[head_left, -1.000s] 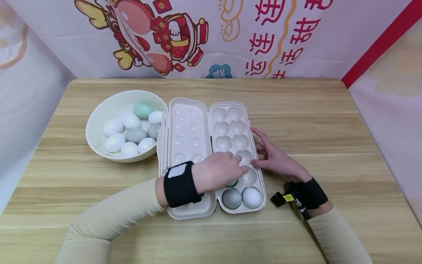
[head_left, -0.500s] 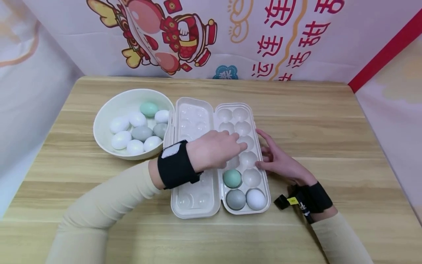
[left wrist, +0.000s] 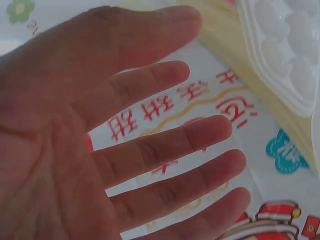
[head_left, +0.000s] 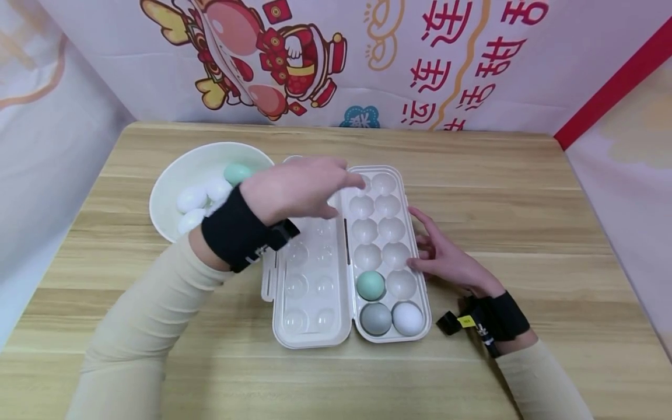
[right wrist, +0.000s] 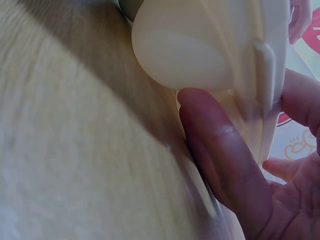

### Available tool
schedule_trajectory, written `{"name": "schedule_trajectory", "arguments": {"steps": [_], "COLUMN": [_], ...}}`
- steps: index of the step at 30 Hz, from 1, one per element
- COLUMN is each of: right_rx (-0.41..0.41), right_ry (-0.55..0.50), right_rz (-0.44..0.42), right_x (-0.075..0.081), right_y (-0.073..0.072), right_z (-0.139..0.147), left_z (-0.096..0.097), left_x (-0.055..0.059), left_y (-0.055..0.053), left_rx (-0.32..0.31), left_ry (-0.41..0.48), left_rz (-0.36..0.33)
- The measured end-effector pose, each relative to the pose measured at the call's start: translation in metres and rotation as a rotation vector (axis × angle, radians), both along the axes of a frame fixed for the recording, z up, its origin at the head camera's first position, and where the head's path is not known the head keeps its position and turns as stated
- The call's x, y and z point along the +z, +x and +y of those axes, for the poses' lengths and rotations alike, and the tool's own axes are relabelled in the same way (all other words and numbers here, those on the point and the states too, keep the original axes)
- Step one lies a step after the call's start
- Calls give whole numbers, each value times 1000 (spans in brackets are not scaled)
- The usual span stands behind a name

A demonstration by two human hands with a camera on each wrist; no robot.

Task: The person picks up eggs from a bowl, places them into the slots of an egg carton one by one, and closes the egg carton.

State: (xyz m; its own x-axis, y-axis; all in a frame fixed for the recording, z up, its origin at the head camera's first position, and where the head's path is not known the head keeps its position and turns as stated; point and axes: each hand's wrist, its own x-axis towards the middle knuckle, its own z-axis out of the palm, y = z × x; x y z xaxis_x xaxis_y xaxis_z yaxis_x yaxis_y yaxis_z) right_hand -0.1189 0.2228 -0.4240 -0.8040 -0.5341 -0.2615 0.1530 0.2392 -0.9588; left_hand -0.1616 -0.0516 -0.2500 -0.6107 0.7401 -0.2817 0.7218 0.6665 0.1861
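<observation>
My left hand (head_left: 301, 186) hovers over the raised lid side of the white egg carton (head_left: 346, 303), with fingers spread; in the left wrist view the palm (left wrist: 45, 150) holds nothing. On the carton's right side my right hand (head_left: 446, 254) grips the edge. The right wrist view shows a finger (right wrist: 220, 150) under the moulded cups, with other fingers at the rim. At the carton's near end sit a green egg (head_left: 370, 285), a grey egg (head_left: 375, 318) and a white egg (head_left: 407, 318). The other cups hold no eggs.
A white bowl (head_left: 160, 204) with white and green eggs stands left of the carton, partly hidden by my left arm. The wooden table (head_left: 488, 175) ends at a printed cloth (head_left: 504, 93) behind.
My left hand has risen off the cup side, uncovering the green egg, and moved left and back toward the bowl, its fingers spreading. The right hand stays at the carton's edge.
</observation>
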Motion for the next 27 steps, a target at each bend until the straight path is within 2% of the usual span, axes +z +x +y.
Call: {"name": "schedule_trajectory", "arguments": {"steps": [4,7,12,15,19,27], "right_rx": [-3,-4,-5,-7,-10,-13], "right_ry": [8,7,0,0,1,-10], "right_rz": [-4,-2,0,1,3,-3], "right_x": [1,1,1,1,0,-2], "right_y": [0,0,0,1,1,1], "right_z": [0,0,-1,0,0,0], "left_z": [-17,-31,-54,-66,-79,-97], "left_x": [14,23,30,29,23,8], "left_y": [-6,-11,-17,-19,-22,-31], "left_rx": [89,132,218,253,284,354], "left_ry": [40,57,80,102,109,64], "left_rz": [-28,-18,10,21,2,-85]}}
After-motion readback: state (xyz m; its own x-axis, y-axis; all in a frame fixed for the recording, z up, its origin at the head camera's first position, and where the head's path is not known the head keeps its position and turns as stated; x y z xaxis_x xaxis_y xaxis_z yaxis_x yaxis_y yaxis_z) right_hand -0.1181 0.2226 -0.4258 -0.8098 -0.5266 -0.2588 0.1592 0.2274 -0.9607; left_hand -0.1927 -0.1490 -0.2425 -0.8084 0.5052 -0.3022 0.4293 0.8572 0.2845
